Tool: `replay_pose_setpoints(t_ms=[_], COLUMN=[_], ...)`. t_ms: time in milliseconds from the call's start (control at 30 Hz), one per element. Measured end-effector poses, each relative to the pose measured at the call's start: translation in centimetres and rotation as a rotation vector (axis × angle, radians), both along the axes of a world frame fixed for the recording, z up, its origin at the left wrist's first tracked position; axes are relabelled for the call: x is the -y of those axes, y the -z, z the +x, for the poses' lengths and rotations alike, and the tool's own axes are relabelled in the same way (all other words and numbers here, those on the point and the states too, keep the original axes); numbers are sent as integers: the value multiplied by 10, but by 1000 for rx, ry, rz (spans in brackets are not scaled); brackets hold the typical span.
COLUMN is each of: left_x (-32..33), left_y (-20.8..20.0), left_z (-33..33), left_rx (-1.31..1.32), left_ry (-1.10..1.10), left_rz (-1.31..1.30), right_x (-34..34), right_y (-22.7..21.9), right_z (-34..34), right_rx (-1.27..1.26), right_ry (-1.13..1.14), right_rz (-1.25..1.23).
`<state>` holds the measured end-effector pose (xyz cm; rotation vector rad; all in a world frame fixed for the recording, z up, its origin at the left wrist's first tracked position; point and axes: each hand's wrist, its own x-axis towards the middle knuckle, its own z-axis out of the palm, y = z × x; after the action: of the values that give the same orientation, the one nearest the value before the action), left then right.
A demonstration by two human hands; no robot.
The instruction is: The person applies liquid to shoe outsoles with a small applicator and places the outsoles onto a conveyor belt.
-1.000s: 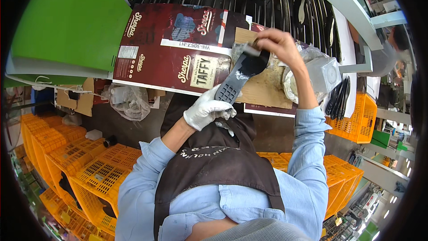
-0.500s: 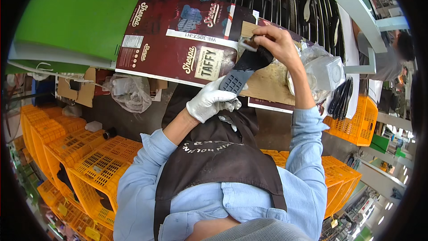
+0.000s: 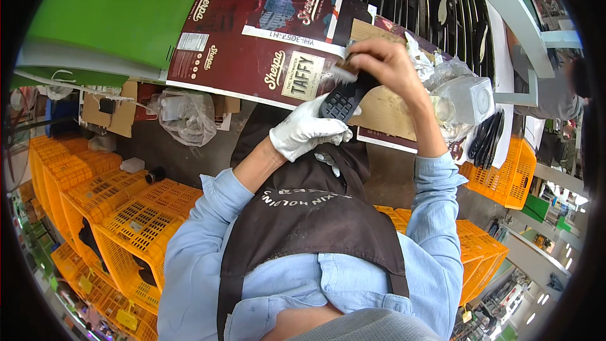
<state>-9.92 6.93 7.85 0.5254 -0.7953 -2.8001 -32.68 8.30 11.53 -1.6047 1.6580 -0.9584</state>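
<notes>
My left hand (image 3: 303, 131), in a white glove, is closed around the heel end of a dark shoe sole (image 3: 341, 105) with a grid tread, above the front edge of the worktop. The sole tilts up to the right, and its far part is hidden behind my right hand. Bare and pinching, my right hand (image 3: 392, 66) grips a small brush (image 3: 344, 74) with pale bristles and a brownish upper part. The bristles are smeared by motion, close to the sole's left edge; whether they touch it I cannot tell.
Maroon printed cardboard (image 3: 233, 63) covers the worktop, with a brown cardboard piece (image 3: 388, 117) at right. A clear plastic container (image 3: 472, 101) stands beyond it. Behind runs a rack of rods (image 3: 410, 6) carrying dark soles. Orange crates (image 3: 136, 227) are stacked at left, below a green panel (image 3: 120, 12).
The sole has turned and shifted slightly right, showing less of its length. My right hand has moved a little down and left, bringing the brush to the sole's left side.
</notes>
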Motion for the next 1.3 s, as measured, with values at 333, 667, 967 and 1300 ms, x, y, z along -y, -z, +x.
replay_pose_setpoints(t_ms=[333, 667, 967, 1300], left_x=[3, 7, 1, -2], left_y=[-1, 0, 12, 6], left_z=[0, 3, -1, -10], left_rx=[-14, -36, -263, -273], left_ry=[-9, 14, -155, -145], left_rz=[-25, -26, 602, 718], right_x=[-20, -71, -84, -88], right_y=[-1, -28, -18, -14], right_z=[-3, 12, 40, 53], right_rx=[-309, -177, -427, -416], right_ry=[186, -31, -40, 33], right_rz=[-288, -131, -343, -405])
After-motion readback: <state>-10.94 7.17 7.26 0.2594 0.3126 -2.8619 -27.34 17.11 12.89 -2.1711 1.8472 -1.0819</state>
